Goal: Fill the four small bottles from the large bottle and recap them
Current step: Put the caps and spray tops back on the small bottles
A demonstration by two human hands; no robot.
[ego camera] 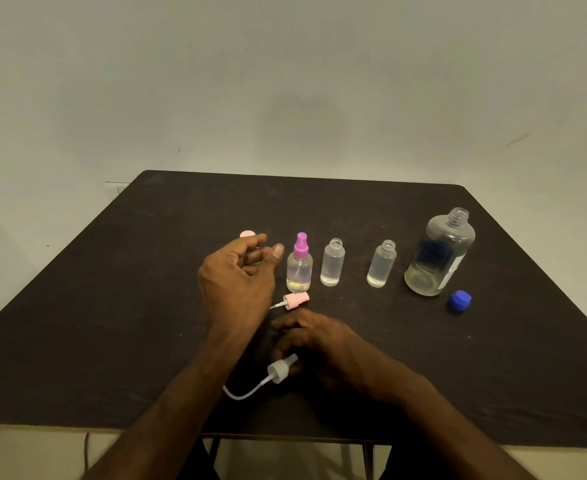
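Three small bottles show on the dark table [112, 306] in a row: one with a purple sprayer [299, 265] on, then two uncapped bottles [332, 263] [382, 265] to its right, each holding a little clear liquid, with the open large bottle [439, 252] far right and its blue cap [459, 301] just near of it. The left hand [238, 282] hovers left of the purple-topped bottle, fingers loosely curled and holding nothing, a pink cap [247, 234] beyond it and a pink sprayer [294, 301] lying near the row. The right hand [316, 344] rests on the table nearer the person, fingers bent around the top of a white sprayer [278, 370] whose tube trails left.
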